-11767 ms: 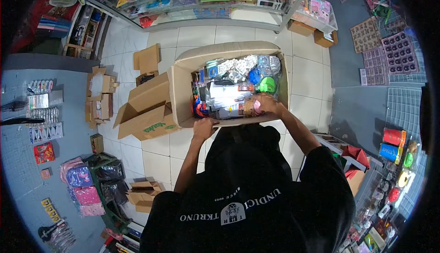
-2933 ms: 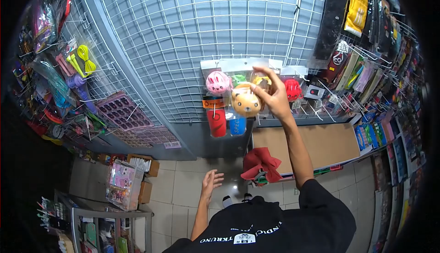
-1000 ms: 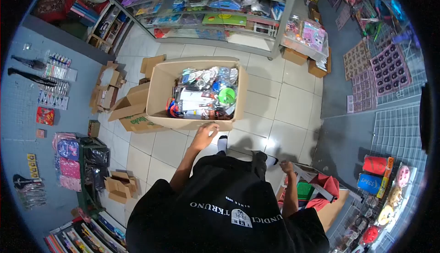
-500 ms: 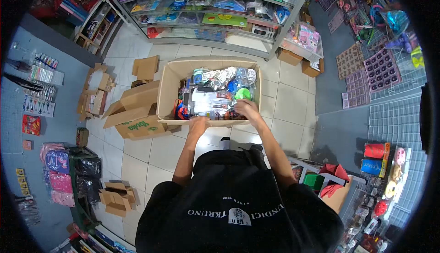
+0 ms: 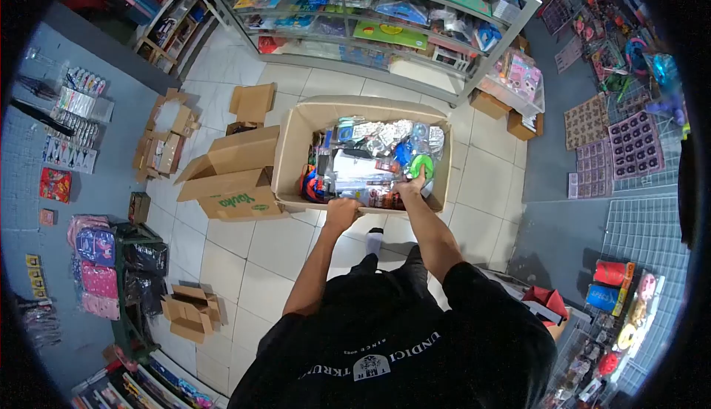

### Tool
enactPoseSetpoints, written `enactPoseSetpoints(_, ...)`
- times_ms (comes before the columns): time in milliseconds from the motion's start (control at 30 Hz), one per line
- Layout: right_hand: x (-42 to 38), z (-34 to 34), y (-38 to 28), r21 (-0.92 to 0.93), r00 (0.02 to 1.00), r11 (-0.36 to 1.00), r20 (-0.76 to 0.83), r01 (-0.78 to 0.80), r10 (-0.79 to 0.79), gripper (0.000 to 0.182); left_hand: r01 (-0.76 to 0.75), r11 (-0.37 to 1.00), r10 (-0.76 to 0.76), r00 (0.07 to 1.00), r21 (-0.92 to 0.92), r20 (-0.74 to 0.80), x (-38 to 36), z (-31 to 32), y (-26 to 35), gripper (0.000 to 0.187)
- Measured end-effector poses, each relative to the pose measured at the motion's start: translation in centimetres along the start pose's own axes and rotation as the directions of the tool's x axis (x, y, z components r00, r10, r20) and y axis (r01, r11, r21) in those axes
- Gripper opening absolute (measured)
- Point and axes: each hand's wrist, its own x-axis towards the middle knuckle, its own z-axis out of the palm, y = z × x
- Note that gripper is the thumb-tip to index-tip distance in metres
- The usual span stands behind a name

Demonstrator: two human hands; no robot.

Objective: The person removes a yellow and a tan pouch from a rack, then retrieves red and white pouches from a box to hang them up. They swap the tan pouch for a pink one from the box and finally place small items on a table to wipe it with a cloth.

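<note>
A large open cardboard box (image 5: 290,158) stands before me, filled with small packaged goods. My left hand (image 5: 342,215) is closed over the box's near rim. Inside, near the right front corner, my right hand (image 5: 412,186) rests on the goods with its fingers apart. One of its fingers touches a bright green round item (image 5: 421,164). Blue packaged pieces (image 5: 404,153) lie just beyond. White packets (image 5: 357,166) fill the middle, and a red-and-blue item (image 5: 312,184) sits at the left end. The undersides of my right fingers are hidden.
Another open carton (image 5: 235,188) lies to the left, with smaller cartons (image 5: 161,150) past it. A glass display case (image 5: 370,10) stands behind the box. Goods hang on the left wall (image 5: 48,124) and the right grid (image 5: 644,235). A small open carton (image 5: 191,311) sits lower left.
The view has shifted, so the box appears farther right and lower. My right hand has moved against the green round item. My left hand still grips the near rim.
</note>
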Motion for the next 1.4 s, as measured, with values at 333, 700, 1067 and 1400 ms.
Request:
enactPoseSetpoints(333,2.0,2.7,-1.6,-0.142,0.993,0.985,-0.083,-0.094,0.082,0.092,-0.011,0.999,0.008,0.998,-0.047,-0.068,-1.0,1.1,-0.1,0.02)
enactPoseSetpoints(700,10.5,-6.1,0.7,-0.247,0.927,0.963,0.374,0.103,-0.003,0.03,-0.027,0.996,0.02,0.997,-0.088,-0.072,-0.8,0.0,0.6,0.014)
enactPoseSetpoints(1067,-9.7,-0.9,1.0,-0.189,0.976,0.961,0.122,0.201,-0.18,0.052,0.119,0.979,-0.104,0.99,-0.165,0.096,-1.9,-4.0,2.9,0.066)
enactPoseSetpoints(1400,-21.6,-1.3,-5.9,-0.568,0.764,0.649,0.644,0.506,-0.032,0.076,0.122,-0.219,-0.142,0.978,-0.968,0.155,1.7,-4.7,5.4,0.066)
